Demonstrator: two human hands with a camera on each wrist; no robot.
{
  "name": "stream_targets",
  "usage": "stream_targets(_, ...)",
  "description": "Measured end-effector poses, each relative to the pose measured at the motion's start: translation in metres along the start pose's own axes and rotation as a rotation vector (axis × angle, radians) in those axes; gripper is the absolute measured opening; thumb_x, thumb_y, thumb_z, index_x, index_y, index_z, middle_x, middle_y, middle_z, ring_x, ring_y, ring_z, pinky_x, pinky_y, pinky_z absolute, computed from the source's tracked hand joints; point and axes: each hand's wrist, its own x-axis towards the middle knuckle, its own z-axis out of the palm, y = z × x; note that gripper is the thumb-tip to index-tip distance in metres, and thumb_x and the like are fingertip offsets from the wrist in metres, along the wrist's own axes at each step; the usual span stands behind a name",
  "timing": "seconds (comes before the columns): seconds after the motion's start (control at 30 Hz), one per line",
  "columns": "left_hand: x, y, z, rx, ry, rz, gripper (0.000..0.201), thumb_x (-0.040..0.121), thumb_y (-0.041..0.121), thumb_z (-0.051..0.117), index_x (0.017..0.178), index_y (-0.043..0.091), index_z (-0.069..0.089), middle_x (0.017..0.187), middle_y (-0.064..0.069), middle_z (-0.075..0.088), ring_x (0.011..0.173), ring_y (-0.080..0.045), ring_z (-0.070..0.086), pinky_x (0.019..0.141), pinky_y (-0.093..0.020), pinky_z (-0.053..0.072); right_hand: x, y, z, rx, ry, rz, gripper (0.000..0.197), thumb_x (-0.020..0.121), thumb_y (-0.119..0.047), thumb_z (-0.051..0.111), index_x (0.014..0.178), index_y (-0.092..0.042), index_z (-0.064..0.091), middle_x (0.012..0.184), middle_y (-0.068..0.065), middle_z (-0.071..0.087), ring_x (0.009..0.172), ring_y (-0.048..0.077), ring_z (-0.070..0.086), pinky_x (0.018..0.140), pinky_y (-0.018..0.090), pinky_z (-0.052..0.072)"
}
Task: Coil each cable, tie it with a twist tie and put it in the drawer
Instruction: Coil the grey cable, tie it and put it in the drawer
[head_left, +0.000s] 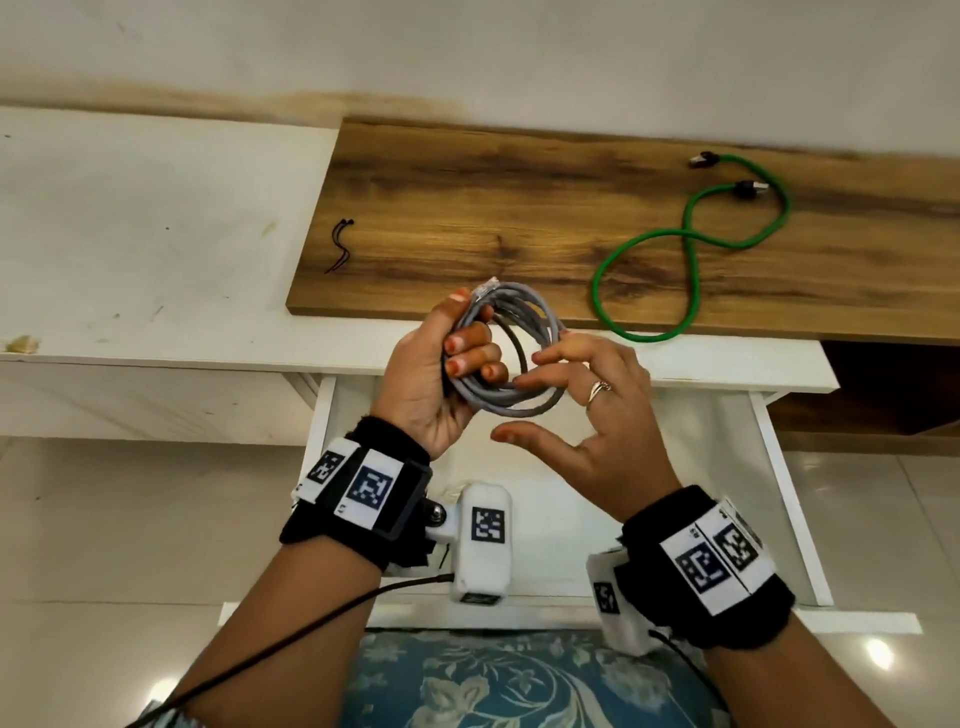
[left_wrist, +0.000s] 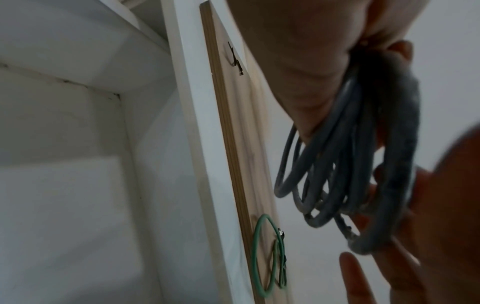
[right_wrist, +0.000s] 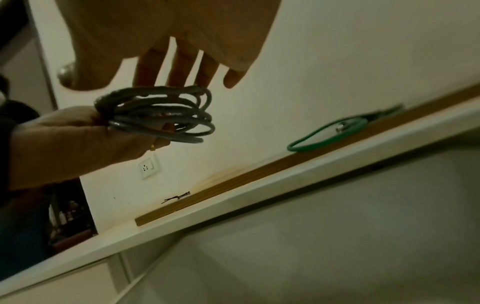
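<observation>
1. Though the left hand (head_left: 441, 374) covers one side of it, the coiled grey network cable (head_left: 524, 332) reads clearly as several loops held up over the open white drawer (head_left: 774, 467); the fingers and thumb are curled tight round the bundle, and one clear plug sticks up beside the thumb.
2. The right hand (head_left: 597, 410) is spread and relaxed, gripping nothing; its fingertips (head_left: 540, 358) lie against the far side of the coil, the thumb apart below it. Whether any fingertip is threaded through the loops cannot be told.
3. A dark strand runs inside the grey loops; whether it is a tie or another part of the cable is hard to make out.
4. On the wooden board (head_left: 467, 208) a green network cable (head_left: 691, 244) lies loose in a figure-eight, both plugs near the far edge.
5. Black twist ties (head_left: 340, 244) lie near the board's left end, well apart from both cables; how many is unclear.
6. Both wrist views are blurred; the drawer's near edge is hidden behind the wrist cameras, and its inside is mostly covered by the arms.
</observation>
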Motion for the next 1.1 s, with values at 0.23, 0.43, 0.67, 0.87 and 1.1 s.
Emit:
stream_targets(0.23, 0.001, -0.009, 0.001, -0.070, -0.011, -0.023, 0.029, 0.097, 0.029, 0.045, 0.084, 0.005, 0.055, 0.042, 0.009, 0.036, 0.034, -0.003, 0.037, 0.045, -0.017, 0.044, -0.002, -0.002, 0.012, -0.081, 0.075, 0.010, 0.028, 0.075, -0.048, 0.071, 0.087, -0.023, 0.069, 0.092, -0.007, 0.062, 0.101, 0.027, 0.055, 0.088, 0.050, 0.038)
stream_targets(0.43, 0.001, -0.015, 0.004, -0.035, 0.010, -0.012, 0.031, 0.095, 0.034, 0.046, 0.087, 0.006, 0.057, 0.045, 0.009, 0.037, 0.038, -0.003, 0.038, 0.050, -0.017, 0.046, -0.007, -0.006, 0.023, -0.163, 0.172, 0.065, 0.028, 0.077, -0.050, 0.066, 0.082, -0.022, 0.063, 0.086, -0.003, 0.062, 0.099, 0.032, 0.054, 0.080, 0.057, 0.040)
stream_targets(0.67, -0.002, -0.021, 0.012, 0.095, 0.031, 0.015, 0.030, 0.087, 0.036, 0.053, 0.089, 0.007, 0.057, 0.052, 0.009, 0.037, 0.044, -0.003, 0.037, 0.054, -0.017, 0.045, -0.008, -0.016, 0.027, -0.247, 0.240, 0.212, 0.033, 0.077, -0.052, 0.063, 0.071, -0.019, 0.061, 0.078, -0.007, 0.057, 0.088, 0.020, 0.053, 0.086, 0.052, 0.036)
stream_targets(0.87, -0.004, -0.020, 0.013, 0.198, 0.015, -0.004, 0.032, 0.095, 0.035, 0.046, 0.099, 0.004, 0.055, 0.052, 0.009, 0.037, 0.044, -0.003, 0.036, 0.054, -0.015, 0.045, -0.009, -0.022, 0.027, -0.312, 0.276, 0.224, 0.034, 0.076, -0.052, 0.063, 0.065, -0.020, 0.057, 0.072, -0.010, 0.055, 0.083, 0.014, 0.051, 0.090, 0.044, 0.029)
stream_targets(1.1, -0.006, -0.009, 0.008, 0.223, -0.012, -0.068, 0.028, 0.098, 0.030, 0.042, 0.092, 0.006, 0.055, 0.048, 0.010, 0.034, 0.037, -0.002, 0.033, 0.044, -0.017, 0.040, 0.007, 0.006, -0.003, 0.237, 0.104, 0.158, 0.045, 0.083, -0.055, 0.058, 0.070, -0.013, 0.063, 0.085, -0.002, 0.061, 0.086, 0.015, 0.057, 0.081, 0.033, 0.042)
